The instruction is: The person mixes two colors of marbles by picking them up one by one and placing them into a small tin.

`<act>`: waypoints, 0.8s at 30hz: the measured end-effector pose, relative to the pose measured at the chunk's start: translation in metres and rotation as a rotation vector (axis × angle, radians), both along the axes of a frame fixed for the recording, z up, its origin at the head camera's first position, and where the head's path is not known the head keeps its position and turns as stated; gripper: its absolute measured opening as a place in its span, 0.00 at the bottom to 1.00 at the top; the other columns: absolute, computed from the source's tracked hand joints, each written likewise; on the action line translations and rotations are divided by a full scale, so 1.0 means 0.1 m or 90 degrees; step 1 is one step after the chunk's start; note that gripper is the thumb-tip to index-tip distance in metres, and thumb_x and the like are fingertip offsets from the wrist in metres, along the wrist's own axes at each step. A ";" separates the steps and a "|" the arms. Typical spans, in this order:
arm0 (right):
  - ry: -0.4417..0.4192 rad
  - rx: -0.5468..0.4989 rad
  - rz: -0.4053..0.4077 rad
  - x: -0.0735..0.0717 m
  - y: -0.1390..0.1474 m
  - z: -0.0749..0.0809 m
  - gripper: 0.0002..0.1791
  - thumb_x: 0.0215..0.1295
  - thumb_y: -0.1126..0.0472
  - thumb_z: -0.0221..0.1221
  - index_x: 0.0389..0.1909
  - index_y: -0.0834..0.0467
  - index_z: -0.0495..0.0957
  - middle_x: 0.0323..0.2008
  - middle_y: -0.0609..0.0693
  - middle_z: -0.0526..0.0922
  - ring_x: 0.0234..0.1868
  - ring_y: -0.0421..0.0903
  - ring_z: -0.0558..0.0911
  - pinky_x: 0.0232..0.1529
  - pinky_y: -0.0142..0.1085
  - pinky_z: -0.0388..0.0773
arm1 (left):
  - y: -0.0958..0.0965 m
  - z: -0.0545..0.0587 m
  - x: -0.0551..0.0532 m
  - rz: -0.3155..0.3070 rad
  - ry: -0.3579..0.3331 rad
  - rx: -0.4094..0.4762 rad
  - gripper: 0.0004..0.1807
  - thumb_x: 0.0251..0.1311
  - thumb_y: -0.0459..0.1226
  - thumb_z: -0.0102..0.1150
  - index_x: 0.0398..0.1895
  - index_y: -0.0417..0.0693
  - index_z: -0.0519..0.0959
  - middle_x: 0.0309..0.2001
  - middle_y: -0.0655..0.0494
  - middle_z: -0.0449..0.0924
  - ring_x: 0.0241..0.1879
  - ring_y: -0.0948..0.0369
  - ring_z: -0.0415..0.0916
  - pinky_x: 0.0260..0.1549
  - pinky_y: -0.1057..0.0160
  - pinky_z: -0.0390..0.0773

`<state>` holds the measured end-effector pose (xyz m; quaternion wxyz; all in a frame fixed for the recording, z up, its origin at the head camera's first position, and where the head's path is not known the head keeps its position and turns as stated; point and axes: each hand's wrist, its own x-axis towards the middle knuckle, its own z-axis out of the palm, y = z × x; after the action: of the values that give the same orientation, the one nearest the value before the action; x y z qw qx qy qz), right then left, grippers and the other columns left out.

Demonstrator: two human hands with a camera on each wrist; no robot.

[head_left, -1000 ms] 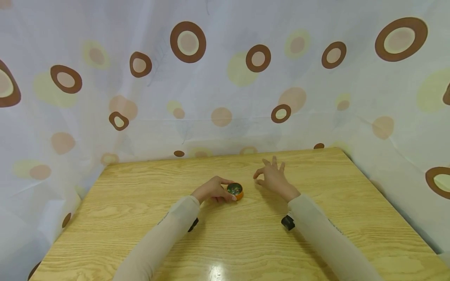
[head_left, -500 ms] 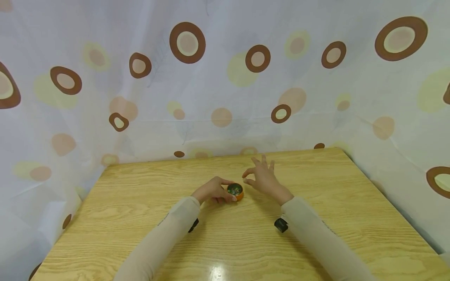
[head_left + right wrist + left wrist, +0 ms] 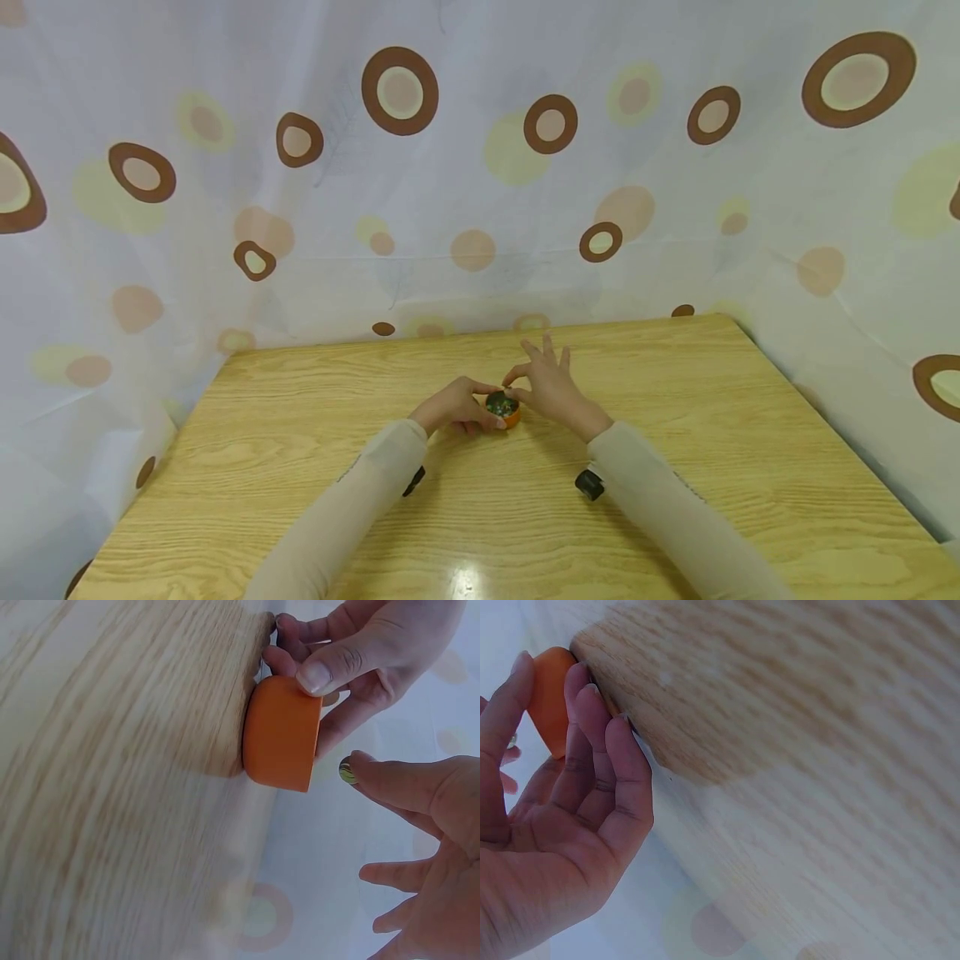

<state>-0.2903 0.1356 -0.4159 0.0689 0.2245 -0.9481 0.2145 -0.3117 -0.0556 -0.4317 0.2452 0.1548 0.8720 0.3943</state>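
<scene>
A small orange bowl (image 3: 513, 421) with a dark inside stands on the table, with several small, shiny, multicoloured pieces in it. My left hand (image 3: 453, 406) grips the bowl from the left, thumb at the near side and fingers round the far side. In the left wrist view the curled fingers lie against the orange wall (image 3: 551, 697). Just over the bowl's right rim, my right hand (image 3: 553, 390) pinches a green and yellow swirled marble (image 3: 346, 770) between thumb and forefinger. Its other fingers are spread away. The bowl's base is partly hidden by the left hand.
The bowl stands on a wood-grain table (image 3: 300, 483). A white curtain (image 3: 480, 167) with brown and yellow circles hangs behind the table and along both sides. A black wrist device (image 3: 590, 484) shows below the right sleeve.
My right hand has moved left with the marble, from well right of the bowl to just over its rim. My left hand and the bowl have stayed in place.
</scene>
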 end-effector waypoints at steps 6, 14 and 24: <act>-0.006 0.002 0.009 0.01 -0.02 -0.02 0.10 0.59 0.56 0.67 0.40 0.52 0.87 0.68 0.70 0.58 0.69 0.77 0.42 0.58 0.75 0.38 | 0.03 -0.02 0.00 0.002 -0.002 0.002 0.40 0.53 0.42 0.72 0.69 0.46 0.67 0.27 0.51 0.85 0.19 0.59 0.77 0.23 0.62 0.80; -0.019 0.002 0.005 0.03 0.00 -0.05 0.11 0.58 0.56 0.67 0.41 0.53 0.86 0.68 0.70 0.58 0.69 0.76 0.42 0.59 0.74 0.37 | 0.04 -0.01 -0.01 -0.009 0.002 -0.004 0.40 0.54 0.42 0.71 0.70 0.47 0.66 0.26 0.53 0.85 0.21 0.59 0.79 0.26 0.62 0.80; -0.009 0.003 0.006 0.07 0.08 -0.08 0.13 0.60 0.55 0.66 0.45 0.54 0.85 0.68 0.69 0.59 0.69 0.77 0.44 0.58 0.75 0.40 | -0.07 -0.04 -0.03 -0.021 -0.009 0.000 0.39 0.55 0.43 0.70 0.70 0.47 0.66 0.29 0.53 0.85 0.23 0.59 0.79 0.26 0.62 0.80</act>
<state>-0.2829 0.1435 -0.4241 0.0607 0.2272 -0.9480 0.2143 -0.3142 -0.0624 -0.4361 0.2576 0.1661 0.8678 0.3910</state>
